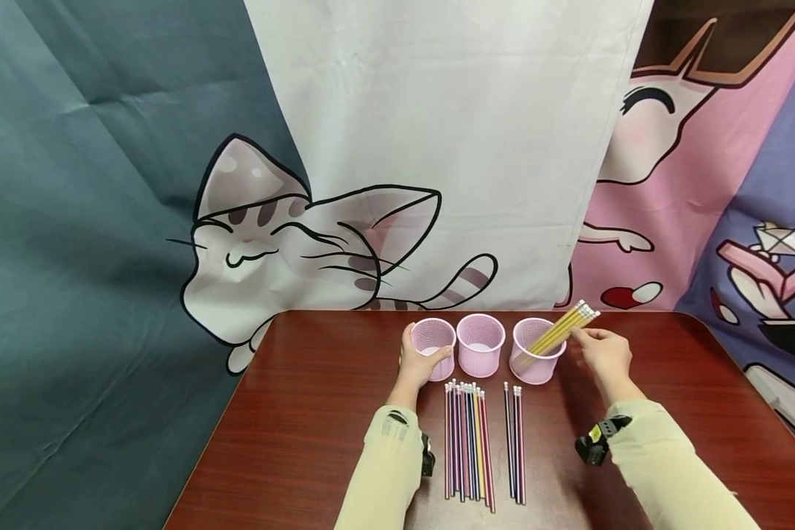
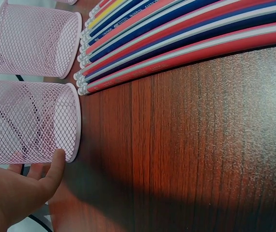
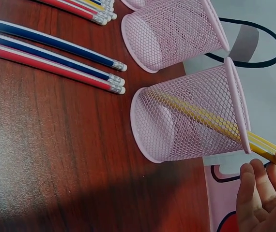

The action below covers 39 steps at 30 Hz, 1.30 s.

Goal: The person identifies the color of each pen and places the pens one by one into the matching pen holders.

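Note:
My left hand point(image 1: 421, 362) holds the leftmost pink mesh pencil cup point(image 2: 31, 123), its thumb along the near side and the other fingers round the far side. At the right, my right hand point(image 1: 604, 356) pinches several yellow pencils point(image 1: 559, 329) near their eraser ends. Their lower ends are inside the right pink mesh cup point(image 3: 191, 116), and they lean out over its rim to the right. Between the two stands another pink mesh cup point(image 1: 481, 346), with nothing seen inside it.
Several striped pencils point(image 1: 464, 442) in red, blue and yellow lie side by side on the brown wooden table point(image 1: 305, 427). Further right is a smaller group of 3 pencils point(image 1: 514, 445), two blue and one red. A printed cloth point(image 1: 457, 147) hangs behind the table's far edge.

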### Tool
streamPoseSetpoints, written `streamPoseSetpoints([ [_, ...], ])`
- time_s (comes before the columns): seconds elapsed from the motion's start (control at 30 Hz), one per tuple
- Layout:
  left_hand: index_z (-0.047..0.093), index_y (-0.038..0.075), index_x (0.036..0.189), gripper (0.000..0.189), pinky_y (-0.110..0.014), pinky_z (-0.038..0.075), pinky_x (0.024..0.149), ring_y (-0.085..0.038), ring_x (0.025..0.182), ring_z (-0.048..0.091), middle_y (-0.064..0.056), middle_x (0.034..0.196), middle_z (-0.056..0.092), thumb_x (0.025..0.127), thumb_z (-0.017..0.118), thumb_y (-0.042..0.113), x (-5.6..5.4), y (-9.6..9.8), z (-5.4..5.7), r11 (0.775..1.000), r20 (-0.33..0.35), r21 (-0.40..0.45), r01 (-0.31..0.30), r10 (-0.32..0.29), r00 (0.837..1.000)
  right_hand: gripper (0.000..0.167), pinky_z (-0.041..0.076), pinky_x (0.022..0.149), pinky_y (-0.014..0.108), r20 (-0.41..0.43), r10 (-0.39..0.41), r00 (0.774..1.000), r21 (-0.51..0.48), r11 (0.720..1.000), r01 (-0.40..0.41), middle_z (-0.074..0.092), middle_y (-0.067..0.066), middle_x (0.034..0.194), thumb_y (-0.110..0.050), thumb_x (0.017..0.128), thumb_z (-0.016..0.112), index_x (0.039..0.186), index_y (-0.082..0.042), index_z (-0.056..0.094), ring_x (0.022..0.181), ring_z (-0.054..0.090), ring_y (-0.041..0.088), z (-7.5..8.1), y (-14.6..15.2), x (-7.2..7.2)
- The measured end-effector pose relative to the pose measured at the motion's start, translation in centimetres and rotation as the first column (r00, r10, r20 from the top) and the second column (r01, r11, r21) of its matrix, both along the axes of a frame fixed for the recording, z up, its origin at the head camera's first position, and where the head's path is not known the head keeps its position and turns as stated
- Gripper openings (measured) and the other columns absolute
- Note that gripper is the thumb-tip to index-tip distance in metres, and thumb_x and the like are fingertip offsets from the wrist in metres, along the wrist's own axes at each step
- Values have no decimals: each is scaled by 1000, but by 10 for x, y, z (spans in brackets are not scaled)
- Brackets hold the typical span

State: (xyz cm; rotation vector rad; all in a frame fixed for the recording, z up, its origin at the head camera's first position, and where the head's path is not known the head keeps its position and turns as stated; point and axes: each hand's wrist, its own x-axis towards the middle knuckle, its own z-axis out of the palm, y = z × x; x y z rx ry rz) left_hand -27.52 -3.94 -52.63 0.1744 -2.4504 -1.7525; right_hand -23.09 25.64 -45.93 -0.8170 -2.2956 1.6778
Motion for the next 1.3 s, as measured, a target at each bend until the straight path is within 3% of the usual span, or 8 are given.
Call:
streamPoseSetpoints([
  [0.17, 31, 18, 139, 93, -49, 32, 97, -36, 119, 40, -14, 135, 42, 64, 85, 28, 0, 0, 2, 1000, 2, 8, 2, -2, 1000, 46, 47, 53, 23, -56, -118, 991, 63, 991, 122, 57, -5, 69, -41, 82, 65, 106, -3, 55, 56, 57, 7, -5, -5, 0],
  [0.3, 31, 18, 139, 93, -51, 32, 96, -37, 118, 40, -15, 134, 43, 64, 85, 28, 1, 0, 4, 1000, 2, 7, -1, 1, 1000, 30, 35, 53, 21, -289, -156, 944, 177, 961, 213, 50, -12, 61, -35, 82, 66, 87, -7, 55, 58, 47, 4, -10, -22, 1],
  [0.5, 32, 17, 139, 93, -50, 33, 96, -36, 118, 41, -14, 134, 43, 63, 85, 29, 1, 1, 5, 1000, 3, 8, 4, -4, 1000, 12, 37, 50, 18, -442, 241, 864, 288, 950, -118, 52, -3, 61, -10, 82, 69, 76, -2, 61, 55, 45, 4, -26, -63, 15],
  [0.63, 32, 16, 139, 93, -49, 33, 97, -36, 118, 41, -14, 134, 43, 63, 85, 29, 1, 0, 5, 1000, 7, 9, 1, -2, 1000, 7, 42, 57, 23, -225, 605, 764, 437, 763, -475, 56, -5, 66, -14, 81, 70, 79, -9, 67, 60, 49, 6, -51, -86, 25],
  [0.77, 32, 17, 139, 93, -50, 32, 97, -36, 118, 40, -15, 134, 43, 64, 85, 29, 1, -1, 4, 1000, 16, 9, 3, -3, 1000, 7, 39, 58, 23, -42, 728, 684, 538, 594, -598, 50, -12, 65, -19, 78, 73, 74, -18, 67, 61, 45, 2, -77, -103, 30],
  [0.9, 31, 18, 139, 93, -50, 33, 97, -35, 118, 40, -15, 134, 42, 64, 84, 29, 1, -1, 2, 1000, 13, -2, 6, -6, 1000, 16, 39, 62, 28, 9, 726, 688, 632, 529, -567, 43, -12, 64, -20, 73, 76, 65, -23, 61, 62, 42, 5, -93, -112, 34],
  [1.13, 31, 17, 139, 93, -49, 32, 98, -36, 119, 40, -15, 134, 43, 64, 84, 30, 2, -1, 4, 1000, 5, -13, 5, -5, 1000, 28, 39, 89, 47, -77, 685, 725, 769, 503, -394, 39, -8, 64, -23, 65, 77, 58, -22, 50, 68, 50, 21, -102, -118, 38],
  [1.3, 32, 15, 139, 93, -49, 33, 97, -37, 118, 41, -16, 133, 44, 63, 84, 29, 3, -1, 5, 1000, 1, -22, 1, -1, 1000, 27, 40, 68, 38, -36, 648, 761, 820, 455, -348, 36, -6, 65, -26, 62, 72, 58, -23, 46, 68, 43, 23, -103, -121, 39],
])
